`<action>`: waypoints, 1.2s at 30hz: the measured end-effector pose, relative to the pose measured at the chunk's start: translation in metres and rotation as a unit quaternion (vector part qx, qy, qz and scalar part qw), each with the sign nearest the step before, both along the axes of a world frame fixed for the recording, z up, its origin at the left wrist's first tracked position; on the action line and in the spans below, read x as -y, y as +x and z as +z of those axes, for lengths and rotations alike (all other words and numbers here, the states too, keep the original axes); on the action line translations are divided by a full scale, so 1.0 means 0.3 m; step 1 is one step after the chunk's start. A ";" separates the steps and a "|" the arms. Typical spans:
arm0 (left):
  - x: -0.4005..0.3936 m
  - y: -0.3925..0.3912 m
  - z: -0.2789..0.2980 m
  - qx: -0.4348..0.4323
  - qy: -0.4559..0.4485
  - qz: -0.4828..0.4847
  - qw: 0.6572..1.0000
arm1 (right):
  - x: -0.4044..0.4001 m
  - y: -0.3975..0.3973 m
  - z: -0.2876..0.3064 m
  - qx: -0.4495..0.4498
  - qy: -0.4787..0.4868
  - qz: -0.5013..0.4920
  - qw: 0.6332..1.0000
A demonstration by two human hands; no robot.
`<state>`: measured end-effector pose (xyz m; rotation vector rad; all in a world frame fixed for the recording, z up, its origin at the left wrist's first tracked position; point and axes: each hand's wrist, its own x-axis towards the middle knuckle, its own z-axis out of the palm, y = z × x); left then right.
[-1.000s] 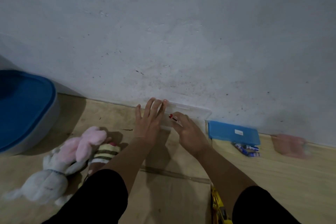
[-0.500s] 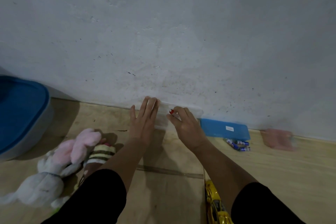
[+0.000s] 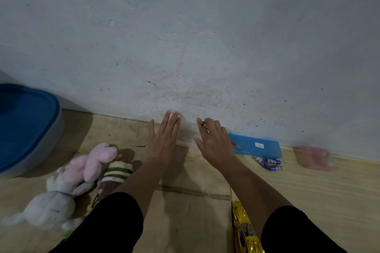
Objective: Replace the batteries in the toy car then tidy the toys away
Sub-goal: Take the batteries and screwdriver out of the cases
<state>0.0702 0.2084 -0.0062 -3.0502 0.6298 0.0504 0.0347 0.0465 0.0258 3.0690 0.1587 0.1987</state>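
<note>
1. Head view: since 1 second ago the clear box [image 3: 186, 136] has tilted up onto its edge between both hands; the blue lid [image 3: 257, 146] lies beside it, off.
2. Left hand [image 3: 163, 139] lies flat, fingers straight, against the box. Right hand [image 3: 214, 141] pinches a red-tipped screwdriver [image 3: 203, 124], fingertips on the box.
3. Judgement: tool stowage under way. Batteries [image 3: 269, 163] lie loose; the toy car [image 3: 244, 230] sits by the right arm.
4. Wooden floor [image 3: 329, 201], scuffed wall [image 3: 185, 37].

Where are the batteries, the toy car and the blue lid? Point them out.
batteries [image 3: 269, 163]: head view, middle of the pile.
toy car [image 3: 245, 230]: head view, yellow roof.
blue lid [image 3: 265, 146]: head view, flat top.
</note>
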 end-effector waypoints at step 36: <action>0.002 0.039 -0.056 -0.056 -0.026 -0.039 0.997 | 0.044 0.023 -0.168 0.037 -0.107 0.016 0.993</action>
